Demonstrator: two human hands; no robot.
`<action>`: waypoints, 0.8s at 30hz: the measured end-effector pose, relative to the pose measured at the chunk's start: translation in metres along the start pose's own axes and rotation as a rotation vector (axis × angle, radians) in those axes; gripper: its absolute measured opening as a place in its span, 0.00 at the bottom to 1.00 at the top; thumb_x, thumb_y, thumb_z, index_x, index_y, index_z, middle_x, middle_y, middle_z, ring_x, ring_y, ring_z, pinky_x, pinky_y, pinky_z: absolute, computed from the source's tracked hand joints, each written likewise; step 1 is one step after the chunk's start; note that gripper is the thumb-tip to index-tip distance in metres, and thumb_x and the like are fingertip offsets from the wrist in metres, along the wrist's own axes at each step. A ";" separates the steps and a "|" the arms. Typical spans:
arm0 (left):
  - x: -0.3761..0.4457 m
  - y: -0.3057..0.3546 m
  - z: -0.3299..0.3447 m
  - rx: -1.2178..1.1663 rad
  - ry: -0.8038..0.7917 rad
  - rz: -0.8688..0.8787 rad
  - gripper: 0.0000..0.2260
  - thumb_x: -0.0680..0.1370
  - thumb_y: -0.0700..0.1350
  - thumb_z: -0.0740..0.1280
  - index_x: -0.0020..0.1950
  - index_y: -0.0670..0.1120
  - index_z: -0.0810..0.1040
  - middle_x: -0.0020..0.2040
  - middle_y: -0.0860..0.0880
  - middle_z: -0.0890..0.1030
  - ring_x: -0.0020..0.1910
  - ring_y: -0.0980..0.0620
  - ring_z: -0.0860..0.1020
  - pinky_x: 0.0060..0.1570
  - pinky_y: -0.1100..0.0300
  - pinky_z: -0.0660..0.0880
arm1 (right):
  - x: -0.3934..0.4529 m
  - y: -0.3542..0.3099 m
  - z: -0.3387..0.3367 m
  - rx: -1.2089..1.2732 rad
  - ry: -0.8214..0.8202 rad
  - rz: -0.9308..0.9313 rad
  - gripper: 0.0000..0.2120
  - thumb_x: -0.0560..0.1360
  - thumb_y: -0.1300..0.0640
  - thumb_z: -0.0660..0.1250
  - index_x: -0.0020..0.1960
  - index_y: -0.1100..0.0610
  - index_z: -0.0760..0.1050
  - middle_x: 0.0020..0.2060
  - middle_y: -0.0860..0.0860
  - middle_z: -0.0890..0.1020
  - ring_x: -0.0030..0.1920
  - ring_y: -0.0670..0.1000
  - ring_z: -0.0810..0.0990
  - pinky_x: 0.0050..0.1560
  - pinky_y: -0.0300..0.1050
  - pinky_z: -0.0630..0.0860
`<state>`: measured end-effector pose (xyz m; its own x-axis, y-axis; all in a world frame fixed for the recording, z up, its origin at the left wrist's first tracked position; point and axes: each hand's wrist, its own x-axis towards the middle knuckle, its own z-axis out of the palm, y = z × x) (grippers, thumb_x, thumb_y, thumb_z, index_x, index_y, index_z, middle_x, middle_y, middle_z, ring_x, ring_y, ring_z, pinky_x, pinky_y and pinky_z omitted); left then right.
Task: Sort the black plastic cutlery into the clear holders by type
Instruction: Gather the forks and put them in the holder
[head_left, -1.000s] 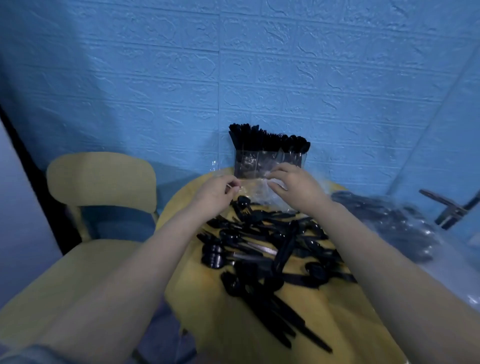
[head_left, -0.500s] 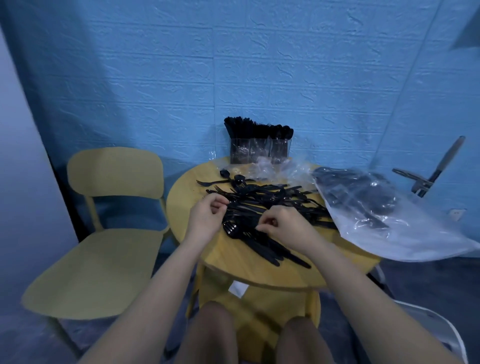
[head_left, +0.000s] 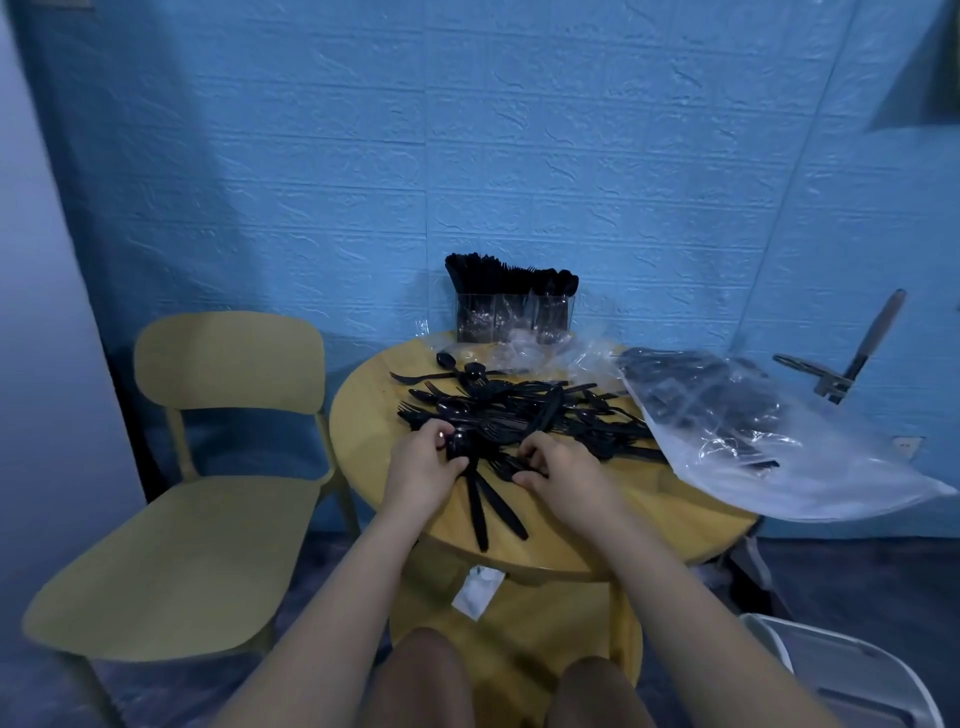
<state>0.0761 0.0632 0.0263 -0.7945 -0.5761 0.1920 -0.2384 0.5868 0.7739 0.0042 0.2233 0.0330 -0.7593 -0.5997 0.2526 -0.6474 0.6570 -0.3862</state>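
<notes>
The fingertips of the left hand (head_left: 422, 464) and right hand (head_left: 551, 466) were buried in the heap of black cutlery (head_left: 519, 415) — what each held could not be told. In the clear holders (head_left: 511, 323) the pieces were too small and dark to sort by type. The plastic bag (head_left: 753, 436) blurred its dark contents — and a white chair (head_left: 852, 670) was cut off at the lower right corner.

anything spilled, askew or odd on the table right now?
No spill or damage. The loose cutlery pile is a jumble mid-table, as expected. The big plastic bag of cutlery overhangs the round table at its right edge and might slide.
</notes>
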 end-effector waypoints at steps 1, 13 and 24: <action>0.002 0.000 0.001 0.028 -0.001 -0.007 0.16 0.75 0.42 0.70 0.63 0.47 0.73 0.59 0.47 0.77 0.59 0.51 0.75 0.57 0.58 0.71 | 0.001 0.001 0.001 0.002 0.017 0.004 0.14 0.76 0.51 0.67 0.60 0.53 0.73 0.51 0.50 0.77 0.54 0.51 0.75 0.54 0.48 0.74; 0.037 0.000 0.008 -0.157 0.079 -0.036 0.11 0.79 0.40 0.65 0.61 0.43 0.77 0.52 0.50 0.77 0.49 0.56 0.73 0.48 0.64 0.69 | 0.021 0.011 0.012 -0.003 0.180 0.019 0.14 0.79 0.55 0.63 0.64 0.54 0.74 0.54 0.51 0.79 0.57 0.51 0.76 0.53 0.45 0.74; 0.055 0.005 0.019 -0.038 0.146 0.093 0.06 0.77 0.45 0.67 0.52 0.51 0.80 0.54 0.52 0.75 0.48 0.57 0.73 0.45 0.64 0.66 | 0.018 0.013 0.012 0.079 0.370 0.009 0.13 0.78 0.58 0.65 0.61 0.59 0.78 0.52 0.53 0.81 0.54 0.52 0.78 0.53 0.44 0.75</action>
<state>0.0206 0.0453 0.0293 -0.7217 -0.5989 0.3471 -0.1448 0.6210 0.7704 -0.0174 0.2159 0.0217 -0.7470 -0.3790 0.5462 -0.6442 0.6155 -0.4540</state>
